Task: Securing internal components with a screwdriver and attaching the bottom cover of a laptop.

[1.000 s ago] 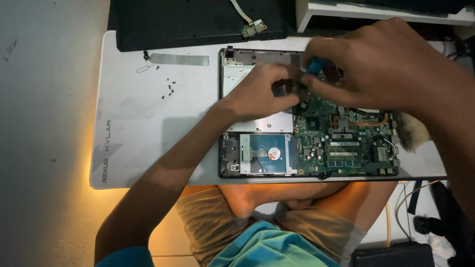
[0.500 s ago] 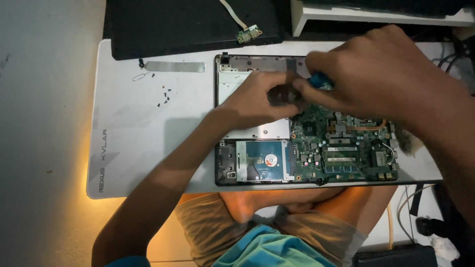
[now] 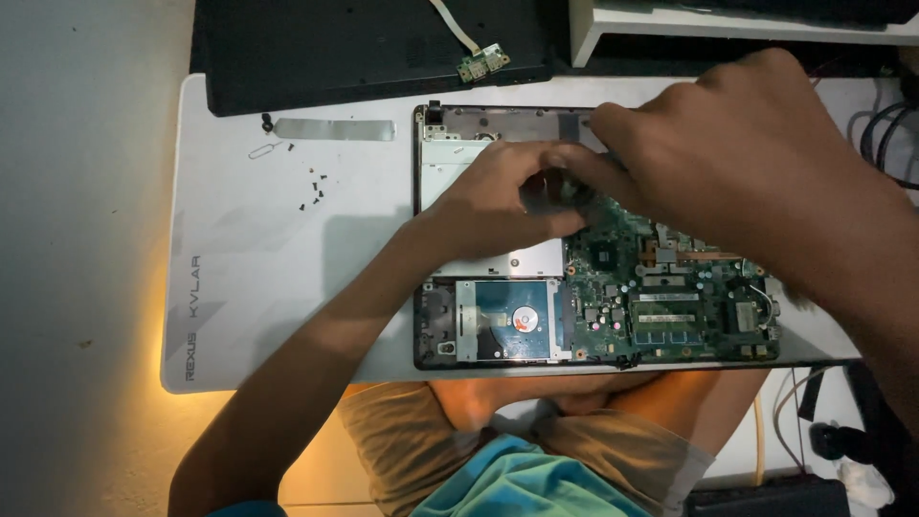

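An opened laptop base (image 3: 498, 117) lies on a white mat (image 3: 287, 268), with its green motherboard (image 3: 670, 306) and a silver hard drive (image 3: 512, 321) exposed. My left hand (image 3: 498, 201) rests on the upper middle of the base, its fingers curled around a small dark part (image 3: 557, 184) at the board's top edge. My right hand (image 3: 756, 163) reaches in from the right, and its pinched fingertips meet the left fingers at that part. The blue-handled tool seen in it earlier is hidden under the fingers.
Several tiny black screws (image 3: 311, 190), a metal strip (image 3: 335, 129) and a wire pin (image 3: 260, 151) lie on the mat's left part. A black cover (image 3: 364, 48) with a small green board (image 3: 483, 64) sits behind. Cables (image 3: 885, 134) hang at the right. My knees are below the mat.
My right hand has closed lower over the board, hiding the blue tool tip. The left hand stays on the dark part. The view has shifted slightly.
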